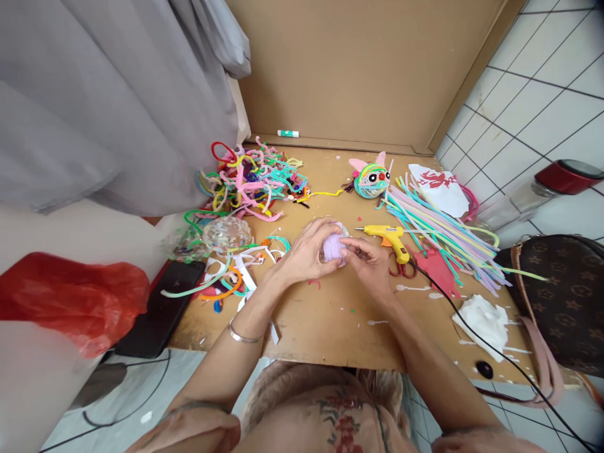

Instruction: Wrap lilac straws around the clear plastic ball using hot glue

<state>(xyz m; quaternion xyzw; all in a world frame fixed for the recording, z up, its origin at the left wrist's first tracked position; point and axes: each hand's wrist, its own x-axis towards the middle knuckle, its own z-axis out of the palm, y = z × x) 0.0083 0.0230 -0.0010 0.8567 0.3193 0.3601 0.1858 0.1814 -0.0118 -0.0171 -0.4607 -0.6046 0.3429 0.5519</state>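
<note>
A clear ball wrapped in lilac pipe cleaner (333, 247) is held above the middle of the table. My left hand (309, 251) curves around its left side, with the fingers over the top and the thumb below. At its right edge, my right hand (367, 257) pinches the lilac pipe cleaner between thumb and fingertips. Just right of it lies a yellow glue gun (387, 238), nozzle pointing left. Scissors with red handles (403, 269) are partly hidden under the gun. Farther back sits a decorated ball with pink ears and googly eyes (372, 179).
Tangled pipe cleaners (245, 182) are heaped at the back left, near clear faceted balls (227, 233). Straight pipe cleaners (438, 229) lie at the right beside a brown handbag (561, 302). The glue gun's black cord (472, 314) crosses the right side. A phone (163, 308) lies at left.
</note>
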